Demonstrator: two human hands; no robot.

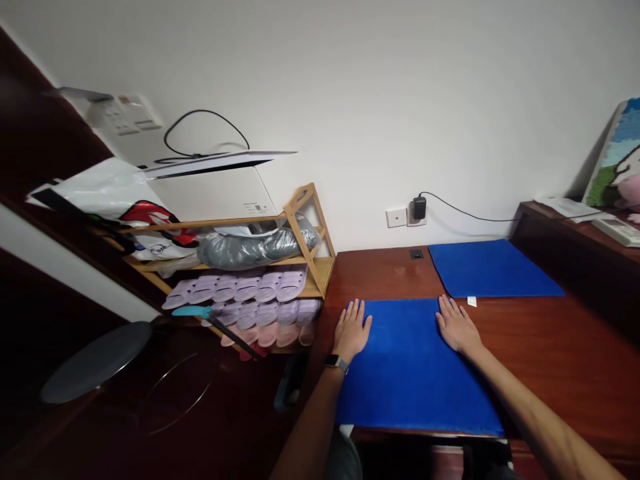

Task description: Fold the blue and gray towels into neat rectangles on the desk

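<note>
A blue cloth (407, 373) lies flat on the reddish-brown wooden desk (565, 347), its near edge at the desk's front edge. My left hand (351, 330) rests palm down on the cloth's far left corner, fingers spread, with a watch on the wrist. On the far right corner my right hand (457, 325) lies flat, its fingers a little apart. Neither hand grips anything. Behind and to the right, a second blue cloth (495, 269) is spread on the desk, a small white tag at its near edge.
Left of the desk stands a wooden rack (320, 267) with lilac and pink slippers (267, 283), a grey plastic-wrapped bundle (250, 250) and a white box (215, 193). A round stool (97, 363) is at far left. A black charger (419, 207) trails its cable rightward.
</note>
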